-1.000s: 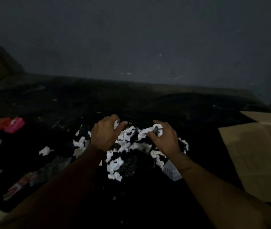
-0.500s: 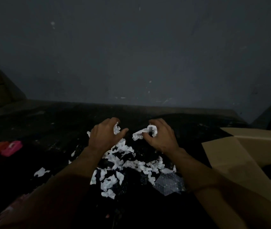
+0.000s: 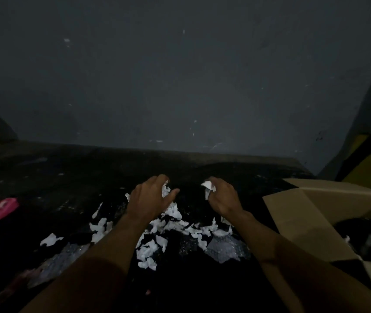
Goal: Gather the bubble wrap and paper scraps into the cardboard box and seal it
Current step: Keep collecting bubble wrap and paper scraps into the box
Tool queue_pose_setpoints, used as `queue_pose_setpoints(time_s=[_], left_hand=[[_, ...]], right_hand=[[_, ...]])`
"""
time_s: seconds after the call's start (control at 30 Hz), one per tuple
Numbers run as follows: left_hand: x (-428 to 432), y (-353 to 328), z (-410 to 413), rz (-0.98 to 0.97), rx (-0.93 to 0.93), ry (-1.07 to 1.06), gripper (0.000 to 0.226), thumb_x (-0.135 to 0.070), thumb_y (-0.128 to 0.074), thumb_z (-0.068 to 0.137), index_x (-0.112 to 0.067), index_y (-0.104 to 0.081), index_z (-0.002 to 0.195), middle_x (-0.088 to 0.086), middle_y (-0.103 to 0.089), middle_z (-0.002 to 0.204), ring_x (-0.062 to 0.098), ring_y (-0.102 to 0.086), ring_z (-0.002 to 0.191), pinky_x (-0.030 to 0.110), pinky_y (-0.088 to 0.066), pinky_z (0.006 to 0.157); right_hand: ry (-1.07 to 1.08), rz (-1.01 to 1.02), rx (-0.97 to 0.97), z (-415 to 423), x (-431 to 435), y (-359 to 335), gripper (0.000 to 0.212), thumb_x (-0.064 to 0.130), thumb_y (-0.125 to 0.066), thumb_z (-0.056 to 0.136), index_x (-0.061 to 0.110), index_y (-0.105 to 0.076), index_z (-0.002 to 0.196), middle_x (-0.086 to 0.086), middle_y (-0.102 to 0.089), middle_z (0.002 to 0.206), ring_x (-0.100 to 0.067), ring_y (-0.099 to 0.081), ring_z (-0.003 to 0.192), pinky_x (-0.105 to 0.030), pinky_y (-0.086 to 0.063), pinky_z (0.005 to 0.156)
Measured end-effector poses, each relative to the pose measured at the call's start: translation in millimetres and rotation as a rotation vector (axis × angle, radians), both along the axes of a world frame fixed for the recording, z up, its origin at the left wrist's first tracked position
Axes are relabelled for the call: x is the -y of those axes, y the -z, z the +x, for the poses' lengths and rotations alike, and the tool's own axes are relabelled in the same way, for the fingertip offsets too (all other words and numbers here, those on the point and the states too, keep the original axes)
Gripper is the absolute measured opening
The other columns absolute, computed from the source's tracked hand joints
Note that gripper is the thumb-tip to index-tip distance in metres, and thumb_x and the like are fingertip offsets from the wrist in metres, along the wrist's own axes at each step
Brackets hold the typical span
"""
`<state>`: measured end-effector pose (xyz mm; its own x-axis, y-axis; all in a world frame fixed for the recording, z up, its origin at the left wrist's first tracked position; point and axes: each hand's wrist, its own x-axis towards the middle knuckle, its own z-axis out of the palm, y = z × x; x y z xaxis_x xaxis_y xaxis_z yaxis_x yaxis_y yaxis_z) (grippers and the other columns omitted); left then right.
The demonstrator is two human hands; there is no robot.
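Dim warehouse-like corner: bare grey wall point(image 3: 180, 75), yellow-black hazard stripes point(image 3: 368, 158).

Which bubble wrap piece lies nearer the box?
The bubble wrap piece by the right forearm, just left of the cardboard box; the other piece lies beyond the left forearm.

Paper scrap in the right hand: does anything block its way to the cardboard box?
Nothing visible does. The right hand pinches the paper scrap; the cardboard box stands open to its right, and only the box's own flap, folded outward, lies between.
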<state>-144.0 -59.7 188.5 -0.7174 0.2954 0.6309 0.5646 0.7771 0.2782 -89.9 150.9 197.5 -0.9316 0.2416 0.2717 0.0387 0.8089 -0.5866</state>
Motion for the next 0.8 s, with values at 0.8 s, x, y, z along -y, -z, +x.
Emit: queue_pose_setpoints(time_s=[0.8], left_hand=[[-197.6,-45.3,84.9,0.111,-0.100,0.494,0.048,-0.052,-0.073,0.075,-0.017,-0.064,0.106,0.000,-0.069,0.099,0.018,-0.066,0.088,0.027,-0.048,0.077]], right_hand=[[0.252,0.156,-0.379,157.0,-155.2,-39.7,0.035,0.050,-0.067,0.083,0.020,-0.050,0.089,0.002,-0.060,0.084,-0.013,-0.054,0.074,-0.026,-0.039,0.064]])
